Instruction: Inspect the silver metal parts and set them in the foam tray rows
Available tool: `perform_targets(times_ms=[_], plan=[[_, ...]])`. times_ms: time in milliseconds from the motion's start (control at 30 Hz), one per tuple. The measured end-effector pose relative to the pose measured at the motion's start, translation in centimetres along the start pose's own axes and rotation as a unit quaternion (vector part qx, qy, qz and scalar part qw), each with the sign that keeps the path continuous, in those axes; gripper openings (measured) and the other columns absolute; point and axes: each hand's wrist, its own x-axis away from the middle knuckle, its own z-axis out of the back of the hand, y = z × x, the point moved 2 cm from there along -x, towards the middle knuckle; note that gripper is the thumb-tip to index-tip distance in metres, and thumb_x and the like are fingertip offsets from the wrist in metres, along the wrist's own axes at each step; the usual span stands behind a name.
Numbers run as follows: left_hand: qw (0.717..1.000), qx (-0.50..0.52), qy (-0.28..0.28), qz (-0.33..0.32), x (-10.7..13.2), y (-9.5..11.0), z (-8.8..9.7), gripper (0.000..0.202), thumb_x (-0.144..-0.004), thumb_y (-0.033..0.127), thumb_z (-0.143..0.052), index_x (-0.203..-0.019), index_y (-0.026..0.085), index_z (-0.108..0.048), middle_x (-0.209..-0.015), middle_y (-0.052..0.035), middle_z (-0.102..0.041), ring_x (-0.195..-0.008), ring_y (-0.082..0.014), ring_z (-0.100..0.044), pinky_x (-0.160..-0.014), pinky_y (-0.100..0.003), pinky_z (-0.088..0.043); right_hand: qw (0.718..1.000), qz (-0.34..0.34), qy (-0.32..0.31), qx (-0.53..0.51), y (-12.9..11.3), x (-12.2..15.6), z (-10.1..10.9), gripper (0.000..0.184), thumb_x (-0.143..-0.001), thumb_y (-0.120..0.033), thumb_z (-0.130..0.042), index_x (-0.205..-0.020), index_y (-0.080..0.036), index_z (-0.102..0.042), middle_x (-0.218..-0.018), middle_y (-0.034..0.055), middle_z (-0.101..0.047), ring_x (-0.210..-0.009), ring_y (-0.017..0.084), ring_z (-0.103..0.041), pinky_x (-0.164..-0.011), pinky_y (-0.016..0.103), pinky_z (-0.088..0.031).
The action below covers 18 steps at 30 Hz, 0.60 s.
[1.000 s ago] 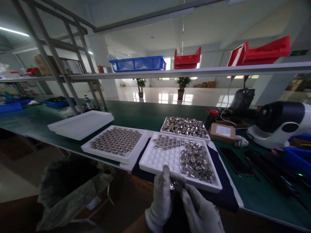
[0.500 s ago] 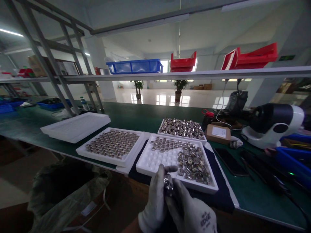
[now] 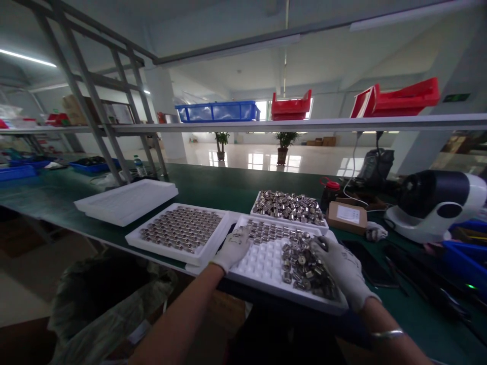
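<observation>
My left hand [image 3: 236, 247], in a white glove, is over the left part of a white foam tray [image 3: 262, 295]. Its fingers are together, with the tips at the end of the rows of small metal cylinders [image 3: 272, 231]; what they pinch is hidden. On the tray's right side lies a loose heap of shiny metal cylinders [image 3: 302, 261]. My gloved right hand [image 3: 340, 266] reaches into that heap from the right with curled fingers, and I cannot make out what is between them. Bare moulded pockets [image 3: 262, 258] show between the rows and the heap.
Left stands a second foam tray [image 3: 198, 256] filled with rows of cylinders; beyond it are stacked white trays [image 3: 127, 203]. Behind is a tray heaped with cylinders [image 3: 289, 207]. To the right are a small carton [image 3: 347, 217], a phone [image 3: 370, 263] and a white-and-black device [image 3: 433, 205]. A shelf [image 3: 243, 126] crosses above.
My hands were together in front of the tray around a metal cylinder. Now they are apart: the left at the rows, the right at the loose heap. The view has shifted slightly.
</observation>
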Motion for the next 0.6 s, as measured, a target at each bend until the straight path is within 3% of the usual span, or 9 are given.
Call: perform_targets(times_ms=[200, 333, 400, 433, 500, 567, 600], plan=[[0.998, 0.024, -0.057, -0.005, -0.9, 0.0, -0.4, 0.046, -0.098, 0.016, -0.055, -0.144, 0.01, -0.052, -0.157, -0.0178, -0.044, -0.149, -0.0292, -0.036, -0.124, -0.056, -0.024, 0.996, 0.0, 0.012, -0.086, 1.1, 1.6, -1.6, 0.054, -0.095, -0.053, -0.05, -0.134, -0.02, -0.068, -0.119, 0.0137, -0.075, -0.111, 0.032, -0.071, -0.091, 0.042, -0.056], [0.99, 0.133, -0.034, -0.012, 0.2, 0.3, 0.4, 0.052, -0.093, 0.017, -0.053, -0.144, 0.009, -0.052, -0.155, -0.02, -0.046, -0.148, -0.0292, -0.036, -0.122, -0.048, -0.028, 0.988, 0.033, 0.008, -0.153, 0.6, 4.8, -3.6, 0.055, -0.093, -0.055, -0.051, -0.127, -0.016, -0.07, -0.118, 0.013, -0.075, -0.113, 0.032, -0.07, -0.098, 0.047, -0.055], [0.977, 0.211, -0.028, -0.017, 1.4, 1.1, 0.8, 0.052, -0.095, 0.032, -0.051, -0.144, 0.013, -0.053, -0.14, -0.0192, -0.06, -0.128, -0.0271, -0.057, -0.106, -0.04, -0.046, 0.98, 0.072, -0.008, -0.184, -0.4, 6.7, -4.3, 0.054, -0.094, -0.054, -0.047, -0.122, -0.015, -0.072, -0.118, 0.0123, -0.075, -0.115, 0.03, -0.07, -0.1, 0.044, -0.055], [0.967, 0.251, -0.034, -0.02, 2.2, 1.7, 0.8, 0.054, -0.097, 0.042, -0.047, -0.142, 0.014, -0.053, -0.125, -0.0177, -0.068, -0.107, -0.024, -0.066, -0.091, -0.035, -0.052, 0.975, 0.095, -0.019, -0.198, -1.1, 7.7, -4.5, 0.054, -0.095, -0.054, -0.045, -0.12, -0.016, -0.073, -0.118, 0.0115, -0.076, -0.115, 0.028, -0.07, -0.1, 0.04, -0.055], [0.944, 0.326, -0.055, -0.025, 4.3, 3.4, 0.5, 0.066, -0.098, 0.061, -0.037, -0.138, 0.013, -0.056, -0.091, -0.0109, -0.072, -0.066, -0.0158, -0.06, -0.063, -0.026, -0.049, 0.967, 0.134, -0.033, -0.214, -2.6, 9.7, -4.7, 0.053, -0.097, -0.055, -0.04, -0.113, -0.018, -0.074, -0.114, 0.0106, -0.077, -0.111, 0.026, -0.071, -0.1, 0.037, -0.055], [0.912, 0.406, -0.058, -0.02, 6.7, 5.2, -0.2, 0.074, -0.097, 0.07, -0.03, -0.13, 0.011, -0.061, -0.073, -0.0044, -0.064, -0.055, -0.0122, -0.05, -0.055, -0.023, -0.041, 0.964, 0.167, -0.034, -0.206, -3.9, 11.4, -4.5, 0.052, -0.099, -0.053, -0.037, -0.11, -0.019, -0.074, -0.11, 0.011, -0.078, -0.106, 0.026, -0.073, -0.097, 0.038, -0.056], [0.874, 0.485, -0.04, -0.006, 7.8, 6.0, -0.7, 0.072, -0.096, 0.071, -0.036, -0.121, 0.011, -0.067, -0.071, -0.0031, -0.061, -0.057, -0.0125, -0.052, -0.058, -0.023, -0.042, 0.963, 0.18, -0.03, -0.197, -4.3, 12.2, -4.3, 0.05, -0.1, -0.051, -0.036, -0.11, -0.02, -0.074, -0.108, 0.0112, -0.078, -0.103, 0.025, -0.074, -0.095, 0.038, -0.057]])
